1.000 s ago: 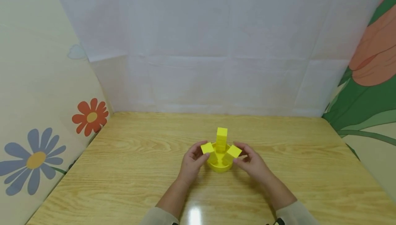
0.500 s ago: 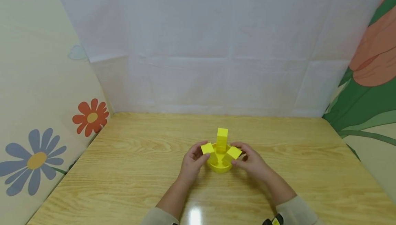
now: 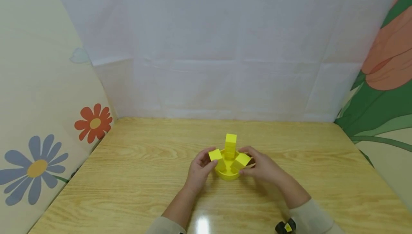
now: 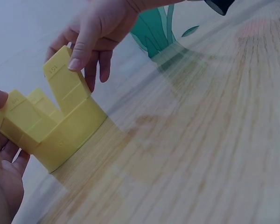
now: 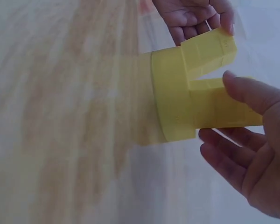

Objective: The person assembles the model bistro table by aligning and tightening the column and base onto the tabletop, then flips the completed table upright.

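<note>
A round, shallow yellow base (image 3: 227, 177) stands on the table with three yellow blocks rising from it. The far block (image 3: 230, 143) is upright in the head view, untouched by either hand. My left hand (image 3: 197, 171) pinches the left block (image 3: 217, 158), which leans outward, its thumb on the near face. On the other side my right hand (image 3: 266, 169) holds the right block (image 3: 241, 161), also tilted outward, between thumb and fingers. In the right wrist view the right thumb (image 5: 252, 91) lies on one face and the fingers are at the opposite side.
The wood-grain table (image 3: 145, 155) spreads around the yellow piece. A creased white sheet (image 3: 193, 48) hangs behind it. Flower-patterned cloth (image 3: 38, 83) borders the left side, and another with leaves (image 3: 386, 112) the right. A black wrist device (image 3: 285, 227) sits by the right sleeve.
My right hand has shifted slightly, its thumb sliding lower and closer along the right block, and its wrist has turned a little. The left hand and the base stay about where they were.
</note>
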A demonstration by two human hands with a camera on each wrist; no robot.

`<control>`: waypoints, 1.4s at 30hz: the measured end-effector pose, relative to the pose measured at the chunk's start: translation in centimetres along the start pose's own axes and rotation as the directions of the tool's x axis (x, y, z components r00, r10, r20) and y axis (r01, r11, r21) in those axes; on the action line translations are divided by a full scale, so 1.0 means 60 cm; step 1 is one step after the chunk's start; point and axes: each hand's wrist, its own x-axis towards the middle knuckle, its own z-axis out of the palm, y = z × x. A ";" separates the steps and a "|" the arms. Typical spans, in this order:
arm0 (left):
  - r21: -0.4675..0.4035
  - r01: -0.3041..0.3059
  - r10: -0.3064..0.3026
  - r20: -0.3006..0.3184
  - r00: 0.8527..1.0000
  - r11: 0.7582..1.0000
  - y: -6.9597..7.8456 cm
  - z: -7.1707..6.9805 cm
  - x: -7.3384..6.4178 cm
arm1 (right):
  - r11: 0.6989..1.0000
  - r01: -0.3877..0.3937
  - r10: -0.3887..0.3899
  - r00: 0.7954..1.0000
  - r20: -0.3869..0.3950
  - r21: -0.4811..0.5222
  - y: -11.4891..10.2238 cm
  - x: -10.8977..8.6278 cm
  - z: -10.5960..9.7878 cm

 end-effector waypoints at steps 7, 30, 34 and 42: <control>-0.005 -0.013 0.013 0.001 1.000 1.000 0.000 0.001 -0.001 | 0.989 -0.046 0.047 0.999 0.005 -0.139 -0.025 0.003 -0.005; 0.155 0.020 -0.056 0.235 0.970 0.988 -0.003 -0.001 0.000 | 0.934 0.010 -0.010 1.000 0.000 0.358 0.004 -0.024 -0.028; 0.154 -0.011 -0.025 0.233 0.972 0.988 0.004 0.001 -0.001 | 0.888 0.003 -0.006 1.000 0.006 0.460 0.017 -0.024 -0.022; 0.068 0.078 -0.091 0.206 0.974 0.995 0.017 0.004 -0.001 | 0.787 -0.002 -0.024 0.999 0.034 0.617 0.054 -0.012 0.005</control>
